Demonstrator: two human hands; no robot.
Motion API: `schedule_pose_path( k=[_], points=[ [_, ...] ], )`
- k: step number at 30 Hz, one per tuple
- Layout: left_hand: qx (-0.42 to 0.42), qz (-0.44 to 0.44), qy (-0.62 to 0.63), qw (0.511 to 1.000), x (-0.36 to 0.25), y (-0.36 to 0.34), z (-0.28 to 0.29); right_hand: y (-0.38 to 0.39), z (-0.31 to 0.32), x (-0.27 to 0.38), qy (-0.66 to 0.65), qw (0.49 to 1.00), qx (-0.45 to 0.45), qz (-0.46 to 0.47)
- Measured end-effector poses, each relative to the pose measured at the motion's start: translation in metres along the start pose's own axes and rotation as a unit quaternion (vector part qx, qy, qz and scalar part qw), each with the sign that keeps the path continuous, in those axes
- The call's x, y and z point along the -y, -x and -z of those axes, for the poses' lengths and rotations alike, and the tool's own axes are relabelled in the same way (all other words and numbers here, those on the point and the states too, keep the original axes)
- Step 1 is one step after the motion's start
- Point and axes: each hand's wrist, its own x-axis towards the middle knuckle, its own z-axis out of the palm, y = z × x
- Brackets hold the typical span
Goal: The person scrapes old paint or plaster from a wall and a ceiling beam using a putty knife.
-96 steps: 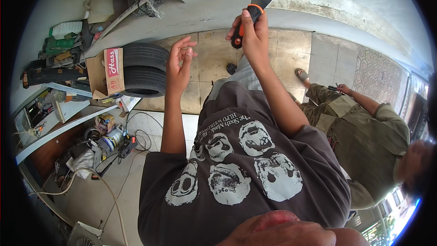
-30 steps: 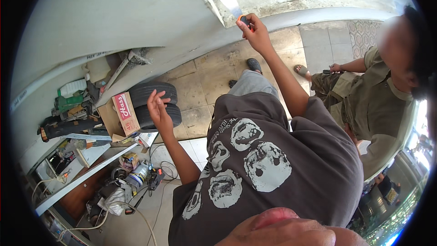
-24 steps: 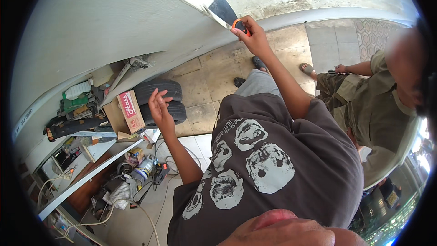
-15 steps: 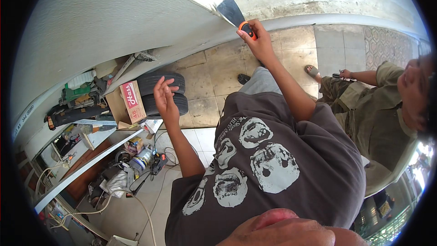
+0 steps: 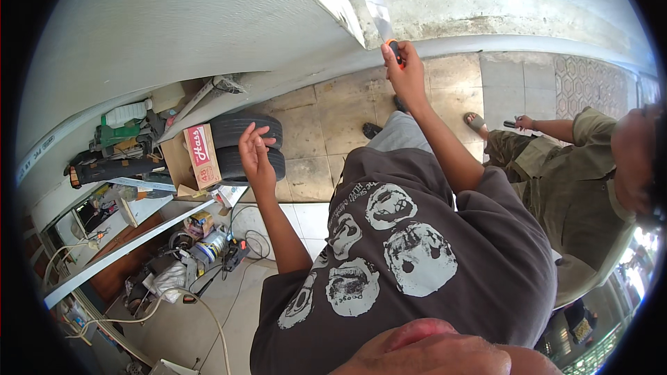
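Gripped in my right hand is a putty knife with a wide metal blade and an orange-and-black handle. Its blade points up, just right of a white, rough-edged corner of the pale wall; whether it touches the surface I cannot tell. My left hand is raised in the air with its fingers apart and slightly bent, holding nothing, in front of two stacked black tires and a cardboard box.
A co-worker in olive clothing is close on my right, a small dark object in one hand. At left, a cluttered shelf, tools, bottles and loose cables. Tiled floor runs along the wall.
Over the last second the putty knife went to the wall's edge, then moved rightward and slightly down from it. My left hand stays open. The co-worker's head has shifted lower in view.
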Motion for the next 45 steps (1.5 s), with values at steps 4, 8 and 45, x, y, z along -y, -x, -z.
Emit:
schedule_pose_path(
  k=[4, 8, 45],
  points=[
    [-0.006, -0.015, 0.030, 0.999, 0.000, -0.001, 0.004, 0.010, 0.008, 0.027, -0.073, 0.995, 0.055, 0.042],
    [-0.010, -0.041, 0.064, 0.997, -0.003, -0.001, 0.007, 0.013, 0.020, 0.070, -0.144, 0.962, 0.168, 0.163],
    [-0.121, -0.223, -0.081, 0.964, -0.160, -0.056, -0.144, -0.155, 0.067, 0.169, -0.396, 0.878, 0.269, -0.004]
  ],
)
